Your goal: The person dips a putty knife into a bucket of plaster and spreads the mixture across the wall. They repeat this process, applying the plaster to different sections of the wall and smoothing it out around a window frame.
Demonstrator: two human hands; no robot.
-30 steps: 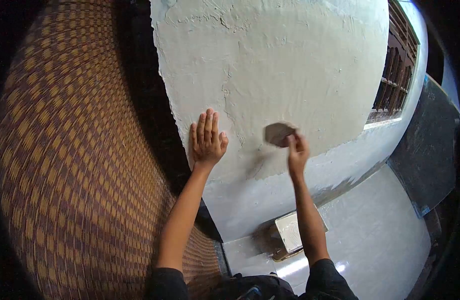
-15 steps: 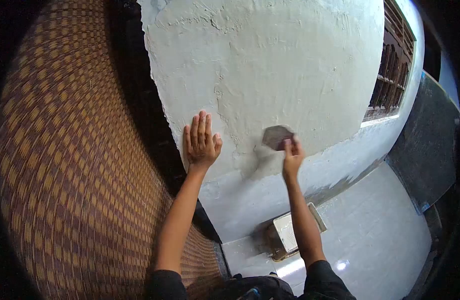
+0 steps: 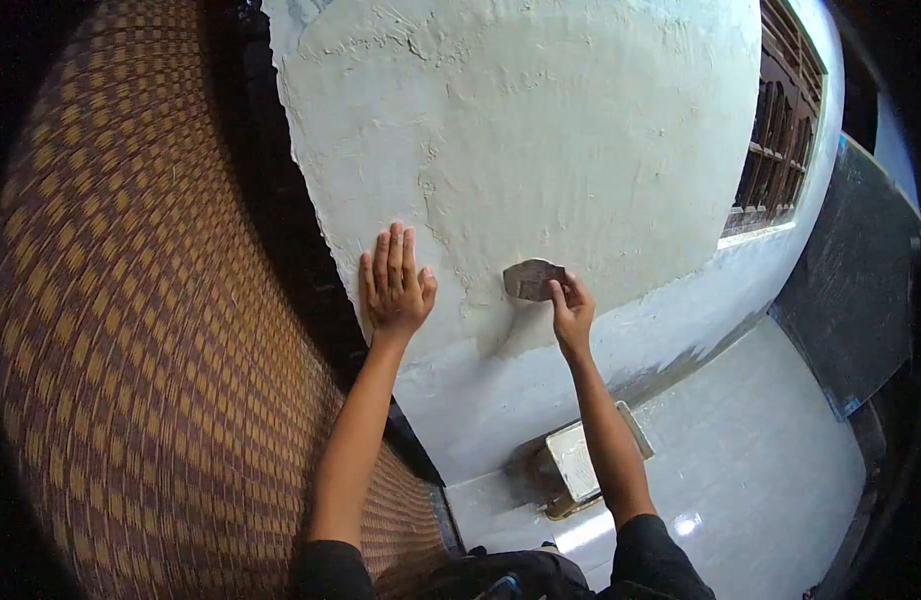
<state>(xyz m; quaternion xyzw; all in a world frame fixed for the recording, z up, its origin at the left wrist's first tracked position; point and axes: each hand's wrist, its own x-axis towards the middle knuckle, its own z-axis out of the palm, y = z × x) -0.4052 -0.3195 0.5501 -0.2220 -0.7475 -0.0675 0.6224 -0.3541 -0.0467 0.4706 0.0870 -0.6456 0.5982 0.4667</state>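
The left hand [image 3: 395, 285] lies flat and open on the plastered wall [image 3: 580, 130] while the right hand [image 3: 572, 312] pinches a small dark pad [image 3: 532, 279] against it low down, and the rough ridges above seem mostly unsmoothed.

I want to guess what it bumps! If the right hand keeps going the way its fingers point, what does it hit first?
The brown pad it grips against the wall. Past that, the right hand would probably slide up over rough plaster only; nothing else shows in that line.
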